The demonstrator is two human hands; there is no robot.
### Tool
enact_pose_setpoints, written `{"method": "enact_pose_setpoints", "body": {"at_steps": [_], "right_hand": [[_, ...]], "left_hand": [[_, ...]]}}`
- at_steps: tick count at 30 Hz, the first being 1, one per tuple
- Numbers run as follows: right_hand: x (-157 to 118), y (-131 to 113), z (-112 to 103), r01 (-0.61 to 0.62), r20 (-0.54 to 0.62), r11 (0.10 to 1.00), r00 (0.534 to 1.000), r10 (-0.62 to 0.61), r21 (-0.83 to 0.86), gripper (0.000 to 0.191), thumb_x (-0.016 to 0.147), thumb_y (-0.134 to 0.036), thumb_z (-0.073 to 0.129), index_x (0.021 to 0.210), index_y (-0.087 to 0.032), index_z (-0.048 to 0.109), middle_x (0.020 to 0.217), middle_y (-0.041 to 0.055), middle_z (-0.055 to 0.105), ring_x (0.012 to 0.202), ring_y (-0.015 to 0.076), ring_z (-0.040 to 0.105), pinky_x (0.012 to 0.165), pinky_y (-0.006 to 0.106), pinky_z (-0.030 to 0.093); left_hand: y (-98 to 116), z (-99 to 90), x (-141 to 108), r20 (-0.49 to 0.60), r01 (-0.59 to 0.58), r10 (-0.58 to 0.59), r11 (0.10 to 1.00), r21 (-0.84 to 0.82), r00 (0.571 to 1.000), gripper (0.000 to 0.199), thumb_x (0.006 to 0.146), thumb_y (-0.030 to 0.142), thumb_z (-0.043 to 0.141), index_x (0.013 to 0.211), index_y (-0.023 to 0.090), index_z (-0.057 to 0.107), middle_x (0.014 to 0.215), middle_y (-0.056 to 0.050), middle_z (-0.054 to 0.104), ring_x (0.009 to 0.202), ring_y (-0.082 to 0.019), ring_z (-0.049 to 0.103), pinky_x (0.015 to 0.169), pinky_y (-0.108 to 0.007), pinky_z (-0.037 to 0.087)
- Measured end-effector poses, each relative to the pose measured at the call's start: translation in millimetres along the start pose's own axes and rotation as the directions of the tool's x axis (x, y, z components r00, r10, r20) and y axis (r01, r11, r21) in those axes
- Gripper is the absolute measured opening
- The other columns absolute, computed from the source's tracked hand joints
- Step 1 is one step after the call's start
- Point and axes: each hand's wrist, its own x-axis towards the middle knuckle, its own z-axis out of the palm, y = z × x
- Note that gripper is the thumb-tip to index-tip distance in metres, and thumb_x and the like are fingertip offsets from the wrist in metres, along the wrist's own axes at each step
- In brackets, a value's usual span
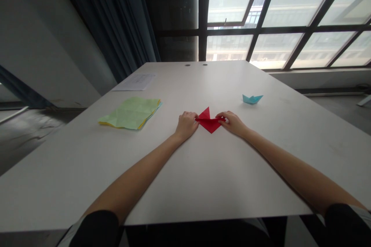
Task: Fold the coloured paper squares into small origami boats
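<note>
A folded piece of red paper (211,125) is in the middle of the white table, with one point sticking up at the back and another pointing toward me. My left hand (187,123) pinches its left corner, fingers closed. On the opposite side, my right hand (232,122) grips the right corner between thumb and fingers. A fold runs across the paper between both hands. Beyond my right hand sits a light blue paper boat (252,99), upright and apart from the red paper.
To the left lies a stack of coloured paper sheets (131,112), green on top with yellow and blue edges below. A printed white sheet (135,82) rests farther back on the table (188,189). Behind are a dark blue curtain (116,15) and large windows.
</note>
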Motion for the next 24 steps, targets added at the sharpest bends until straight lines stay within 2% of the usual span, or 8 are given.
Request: {"method": "enact_pose_setpoints", "body": {"at_steps": [6, 11, 15, 19, 21, 24], "right_hand": [[-1.0, -0.9, 0.8, 0.074, 0.034, 0.997, 0.997, -0.074, -0.012, 0.025, 0.075, -0.008, 0.046, 0.087, -0.020, 0.064, 0.088, 0.0041, 0.065, 0.082, 0.0179, 0.054, 0.079, 0.032, 0.041], [-1.3, -1.5, 0.2, 0.083, 0.067, 0.995, 0.995, -0.078, -0.064, 0.030, 0.072, -0.006, 0.044, 0.087, -0.020, 0.066, 0.090, 0.0044, 0.066, 0.084, 0.0184, 0.054, 0.081, 0.032, 0.040], [-2.1, -6.6, -2.0, 0.093, 0.100, 0.989, 0.992, -0.081, -0.113, 0.030, 0.075, -0.009, 0.042, 0.088, -0.020, 0.067, 0.093, 0.0048, 0.065, 0.088, 0.0193, 0.054, 0.083, 0.034, 0.039], [-2.2, -18.7, 0.9, 0.067, 0.057, 0.985, 0.997, -0.059, -0.161, 0.019, 0.080, -0.024, 0.049, 0.084, -0.019, 0.067, 0.088, 0.0072, 0.064, 0.086, 0.0203, 0.053, 0.082, 0.035, 0.038], [-1.8, -24.5, 4.3, 0.080, 0.069, 0.982, 0.995, -0.069, -0.169, 0.020, 0.081, -0.029, 0.050, 0.089, -0.020, 0.066, 0.090, 0.0078, 0.064, 0.087, 0.0206, 0.053, 0.081, 0.035, 0.038], [-1.2, -29.7, 8.4, 0.089, 0.095, 0.980, 0.993, -0.073, -0.178, 0.025, 0.083, -0.030, 0.049, 0.100, -0.022, 0.064, 0.096, 0.0075, 0.063, 0.090, 0.0204, 0.053, 0.082, 0.035, 0.038]], "left_hand": [[-1.2, 0.8, 0.8, 0.001, -0.149, 0.149, 0.989, -0.023, 0.989, 0.028, 0.075, 0.013, 0.048, 0.101, 0.019, 0.058, 0.094, -0.006, 0.062, 0.095, -0.020, 0.051, 0.083, -0.034, 0.040], [-3.2, 3.0, 0.2, 0.124, -0.282, 0.279, 0.959, 0.010, 0.952, 0.032, 0.076, 0.008, 0.043, 0.093, 0.022, 0.065, 0.096, -0.005, 0.062, 0.094, -0.019, 0.053, 0.084, -0.034, 0.040], [-2.4, 3.3, -0.7, 0.137, -0.303, 0.300, 0.953, 0.000, 0.944, 0.027, 0.077, 0.010, 0.044, 0.091, 0.020, 0.064, 0.104, -0.005, 0.062, 0.099, -0.019, 0.052, 0.087, -0.035, 0.039], [6.5, 0.2, -3.6, 0.158, -0.297, 0.285, 0.953, 0.060, 0.945, 0.021, 0.079, 0.015, 0.043, 0.089, 0.018, 0.062, 0.097, -0.008, 0.063, 0.094, -0.020, 0.053, 0.084, -0.035, 0.038], [13.0, -1.0, -5.6, 0.147, -0.262, 0.244, 0.958, 0.118, 0.959, 0.019, 0.082, 0.023, 0.043, 0.088, 0.017, 0.061, 0.093, -0.010, 0.063, 0.090, -0.022, 0.054, 0.081, -0.036, 0.038], [21.5, -1.3, -8.3, 0.113, -0.193, 0.175, 0.964, 0.184, 0.978, 0.028, 0.082, 0.038, 0.046, 0.093, 0.017, 0.060, 0.094, -0.011, 0.062, 0.089, -0.023, 0.053, 0.079, -0.036, 0.038]]}}
